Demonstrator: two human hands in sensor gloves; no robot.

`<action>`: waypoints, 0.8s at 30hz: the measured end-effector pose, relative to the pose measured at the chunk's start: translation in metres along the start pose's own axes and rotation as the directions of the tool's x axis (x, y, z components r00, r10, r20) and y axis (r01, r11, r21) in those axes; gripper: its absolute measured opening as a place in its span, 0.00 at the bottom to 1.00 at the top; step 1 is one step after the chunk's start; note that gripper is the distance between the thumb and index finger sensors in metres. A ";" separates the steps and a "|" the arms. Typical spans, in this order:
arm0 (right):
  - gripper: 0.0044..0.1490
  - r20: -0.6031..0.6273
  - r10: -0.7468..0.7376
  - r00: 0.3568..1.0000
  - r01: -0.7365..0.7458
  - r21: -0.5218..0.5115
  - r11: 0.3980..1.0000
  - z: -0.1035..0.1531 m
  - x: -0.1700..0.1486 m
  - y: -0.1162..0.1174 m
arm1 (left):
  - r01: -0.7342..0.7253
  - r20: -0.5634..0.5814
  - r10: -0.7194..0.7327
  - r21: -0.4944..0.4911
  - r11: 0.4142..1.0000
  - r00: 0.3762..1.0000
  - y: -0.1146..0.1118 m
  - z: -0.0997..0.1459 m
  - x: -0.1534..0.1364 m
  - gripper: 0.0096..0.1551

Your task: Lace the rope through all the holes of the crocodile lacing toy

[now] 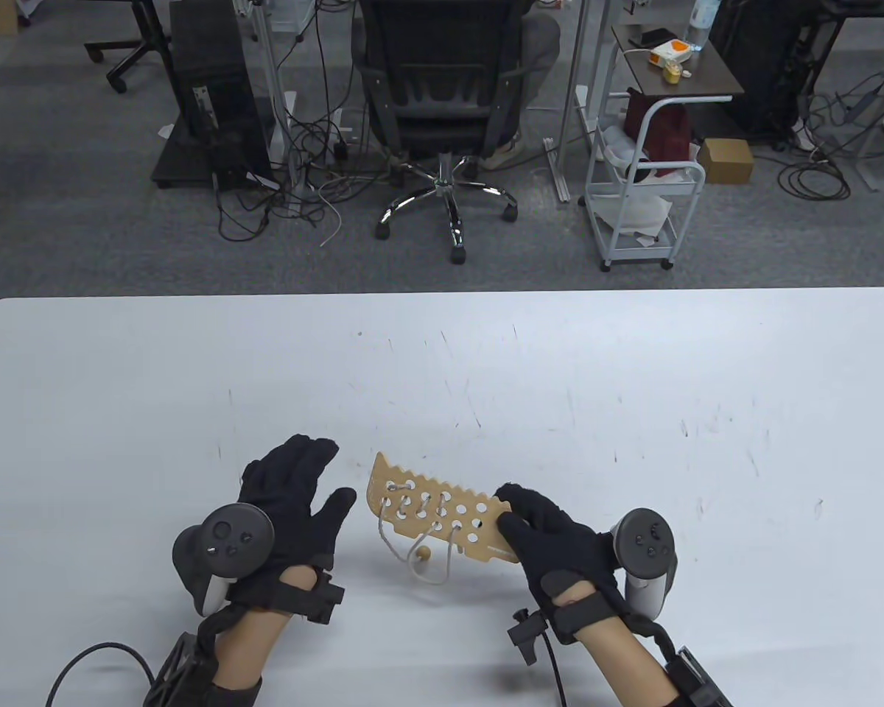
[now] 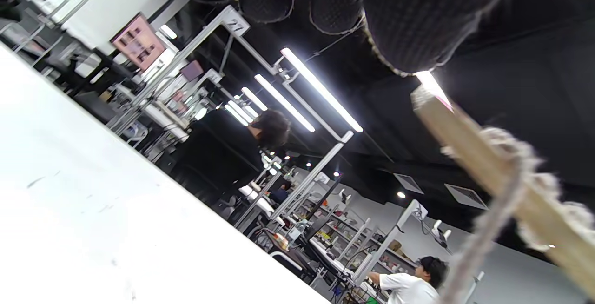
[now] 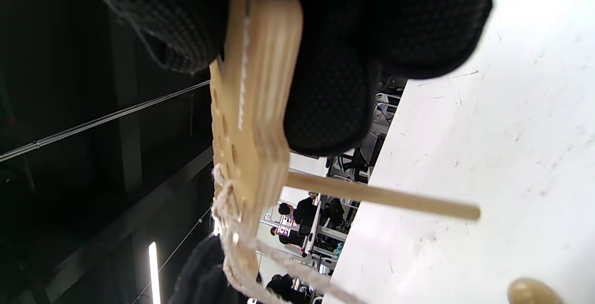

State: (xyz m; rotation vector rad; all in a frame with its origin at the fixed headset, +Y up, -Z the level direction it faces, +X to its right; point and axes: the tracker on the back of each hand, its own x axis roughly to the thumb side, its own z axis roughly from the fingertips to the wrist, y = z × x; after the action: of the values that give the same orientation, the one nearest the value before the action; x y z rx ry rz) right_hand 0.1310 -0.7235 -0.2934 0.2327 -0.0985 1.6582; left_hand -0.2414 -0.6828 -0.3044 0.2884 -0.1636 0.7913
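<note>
The wooden crocodile board (image 1: 442, 512) is held tilted just above the white table, near the front. My right hand (image 1: 510, 509) grips its right end, thumb on the top face and fingers (image 3: 330, 109) under it. White rope (image 1: 412, 508) is laced through the holes at the left end, and a loop hangs below with a wooden bead (image 1: 425, 552). A wooden needle stick (image 3: 381, 197) pokes out of one hole on the underside of the board (image 3: 251, 109). My left hand (image 1: 317, 479) hovers left of the board with fingers spread, holding nothing. Its fingertips (image 2: 399, 25) are close to the board's end (image 2: 483, 169).
The white table (image 1: 633, 383) stretches wide on both sides and toward its far edge. Beyond that edge stand an office chair (image 1: 442, 110) and a white cart (image 1: 641, 184). A black cable (image 1: 96, 655) trails from my left wrist at the front left.
</note>
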 end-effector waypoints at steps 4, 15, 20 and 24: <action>0.31 -0.003 -0.022 1.000 0.022 0.005 1.000 0.000 0.001 0.000 | -0.064 -0.055 0.060 -0.070 0.996 0.997 -0.010 -0.005 -0.013 0.39; 0.31 0.000 -0.090 0.996 0.089 0.040 0.995 0.001 0.002 0.003 | -0.147 -0.113 0.122 -0.249 0.957 0.986 -0.039 -0.006 -0.022 0.30; 0.31 -0.006 -0.127 0.992 0.127 0.066 0.990 0.002 0.002 0.007 | -0.221 -0.120 0.190 -0.368 0.903 0.974 -0.055 -0.004 -0.019 0.29; 0.31 -0.018 -0.150 0.989 0.151 0.087 0.985 0.003 0.001 0.010 | -0.327 -0.125 0.304 -0.463 0.824 0.944 -0.067 -0.001 -0.013 0.28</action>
State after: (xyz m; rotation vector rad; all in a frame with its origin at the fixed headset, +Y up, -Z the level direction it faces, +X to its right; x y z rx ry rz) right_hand 0.1209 -0.7237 -0.2897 0.2907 0.0006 1.5145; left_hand -0.2022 -0.7363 -0.3218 -0.2374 -0.3644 1.0571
